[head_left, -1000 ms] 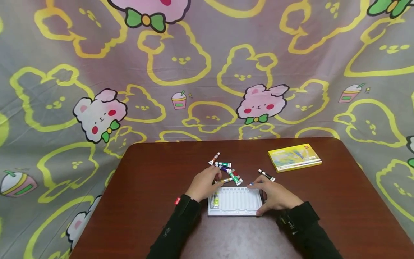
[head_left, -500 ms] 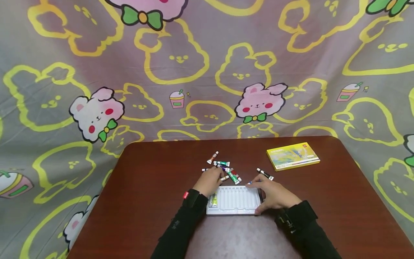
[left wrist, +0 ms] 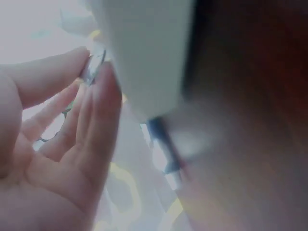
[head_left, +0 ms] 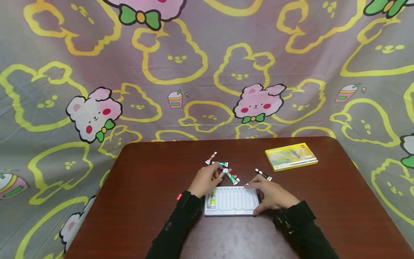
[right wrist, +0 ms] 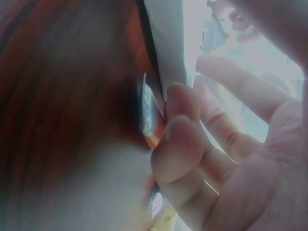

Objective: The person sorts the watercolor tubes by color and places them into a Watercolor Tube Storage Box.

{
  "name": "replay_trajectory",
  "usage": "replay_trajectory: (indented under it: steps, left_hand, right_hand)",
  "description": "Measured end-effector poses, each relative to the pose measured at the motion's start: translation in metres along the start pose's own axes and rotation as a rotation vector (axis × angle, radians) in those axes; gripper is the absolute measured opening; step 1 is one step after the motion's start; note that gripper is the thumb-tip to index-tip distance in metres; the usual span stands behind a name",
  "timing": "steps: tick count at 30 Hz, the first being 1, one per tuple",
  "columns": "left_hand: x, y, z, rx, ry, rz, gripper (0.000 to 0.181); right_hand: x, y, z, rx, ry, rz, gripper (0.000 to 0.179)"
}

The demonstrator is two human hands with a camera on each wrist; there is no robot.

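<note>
In the head view my left hand (head_left: 204, 180) is raised beside the tray's far left corner and pinches a small paint tube (head_left: 222, 174) with an ochre label. The left wrist view shows the silvery end of that tube (left wrist: 94, 67) between thumb and fingertips. A white ridged plastic tray (head_left: 235, 200) lies in front of me, with yellow-labelled tubes (head_left: 211, 200) in its leftmost slots. My right hand (head_left: 275, 194) grips the tray's right side, thumb at the near corner, fingers at the far edge. A blue bit (head_left: 248, 183) shows by its index fingertip.
Behind the tray lie several loose paint tubes, among them a green one (head_left: 231, 177) and a brown one (head_left: 211, 158). A black tube (head_left: 263, 175) lies apart to the right. A yellow paint box (head_left: 291, 157) sits farther back on the brown table (head_left: 155, 187).
My left hand reaches into the loose tubes and now holds the ochre tube, tilted more upright. The right hand stays on the tray. The head view shifts slightly.
</note>
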State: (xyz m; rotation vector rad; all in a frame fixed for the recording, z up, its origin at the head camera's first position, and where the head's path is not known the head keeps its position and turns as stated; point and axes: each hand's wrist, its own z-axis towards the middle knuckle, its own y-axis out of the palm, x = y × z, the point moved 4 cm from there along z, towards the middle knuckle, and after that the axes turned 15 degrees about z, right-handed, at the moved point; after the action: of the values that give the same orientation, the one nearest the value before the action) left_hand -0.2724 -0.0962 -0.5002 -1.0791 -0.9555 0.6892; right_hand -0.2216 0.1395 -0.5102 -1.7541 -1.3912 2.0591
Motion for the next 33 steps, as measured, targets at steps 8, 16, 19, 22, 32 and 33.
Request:
replay_trajectory:
  steps: [8, 16, 19, 22, 32, 33]
  left_hand:
    - [0.006, -0.005, -0.004, -0.002, 0.079, -0.328, 0.049]
    - [0.004, -0.018, -0.016, -0.053, 0.021, -0.585, 0.058]
    - [-0.006, -0.009, -0.018, -0.089, -0.012, -0.598, 0.061]
    - [-0.013, -0.006, -0.021, -0.114, -0.055, -0.610, 0.063]
    - [-0.017, -0.006, -0.025, -0.134, -0.096, -0.548, 0.066]
    - [-0.017, -0.005, -0.025, -0.134, -0.092, -0.547, 0.066]
  right_hand:
    - [-0.001, 0.000, 0.001, 0.001, 0.026, -0.009, 0.086]
    - [0.000, 0.001, 0.001, -0.001, 0.043, -0.010, 0.086]
    - [0.000, 0.001, 0.001, -0.004, 0.037, -0.005, 0.087]
    - [0.001, 0.001, 0.001, -0.003, 0.035, -0.002, 0.088]
    - [0.001, 0.000, 0.000, -0.005, 0.019, 0.004, 0.087]
    - [0.001, 0.000, 0.000, -0.006, 0.020, 0.002, 0.087]
